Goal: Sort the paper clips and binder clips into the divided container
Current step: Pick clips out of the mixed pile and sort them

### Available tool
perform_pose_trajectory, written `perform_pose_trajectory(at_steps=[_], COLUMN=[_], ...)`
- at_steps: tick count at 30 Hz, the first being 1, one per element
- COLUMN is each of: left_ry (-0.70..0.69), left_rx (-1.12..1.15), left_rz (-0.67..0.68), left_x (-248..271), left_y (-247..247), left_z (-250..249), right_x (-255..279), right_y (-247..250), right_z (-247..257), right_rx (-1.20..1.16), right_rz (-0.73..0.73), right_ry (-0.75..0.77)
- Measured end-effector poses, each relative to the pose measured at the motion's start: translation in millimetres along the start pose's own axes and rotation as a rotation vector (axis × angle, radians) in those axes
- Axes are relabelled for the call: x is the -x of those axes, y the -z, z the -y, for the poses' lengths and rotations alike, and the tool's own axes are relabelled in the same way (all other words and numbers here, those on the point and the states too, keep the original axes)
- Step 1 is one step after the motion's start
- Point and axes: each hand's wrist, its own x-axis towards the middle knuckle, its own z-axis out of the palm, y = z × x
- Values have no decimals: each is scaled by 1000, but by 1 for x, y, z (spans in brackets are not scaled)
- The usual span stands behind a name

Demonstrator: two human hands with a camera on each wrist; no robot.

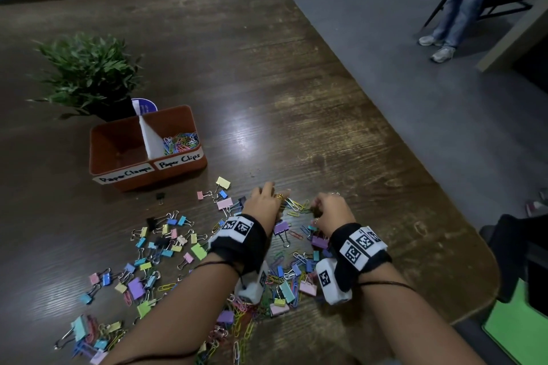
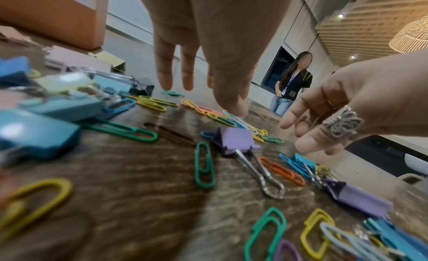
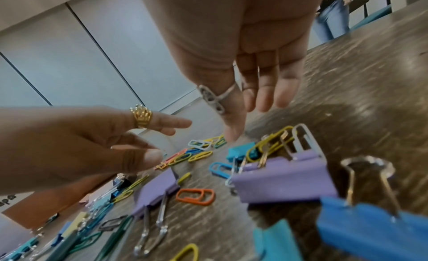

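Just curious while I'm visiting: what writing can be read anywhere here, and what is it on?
"Paper Clamps": handwritten white label on the left front of the orange container.
"Paper Clips": white label on its right front.
Blue-and-white tag behind the container: print too small to read.
Wristband markers: square codes, no words.

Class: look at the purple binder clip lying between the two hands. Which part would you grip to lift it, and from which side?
Probably the purple binder clip is best pinched across its two sloping purple faces, coming straight down from above. It lies flat on the table, its wire handles folded together and pointing toward the wearer; those thin, loose wires would likely swing. An orange paper clip lies close beside the handles.
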Motion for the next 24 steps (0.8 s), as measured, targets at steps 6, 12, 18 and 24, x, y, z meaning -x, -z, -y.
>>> perform_pose_trajectory(at_steps=[6,12,18,24], left_ry=[105,76,27,77], left_rx=[11,4,70,101], left_rz=[26,11,4,-6], left_x=[-16,-29,-28,-27], left_y=[-10,-11,-12,-26], left_z=[-19,-13,2,11], right_x=[-13,-20,-18,-18], right_y=[-8,-10,-16,-10], right_z=[7,9,8,11], right_rx=[-20,4,0,-4], right_rz=[-25,50,70,71], right_ry=[79,125,107,137])
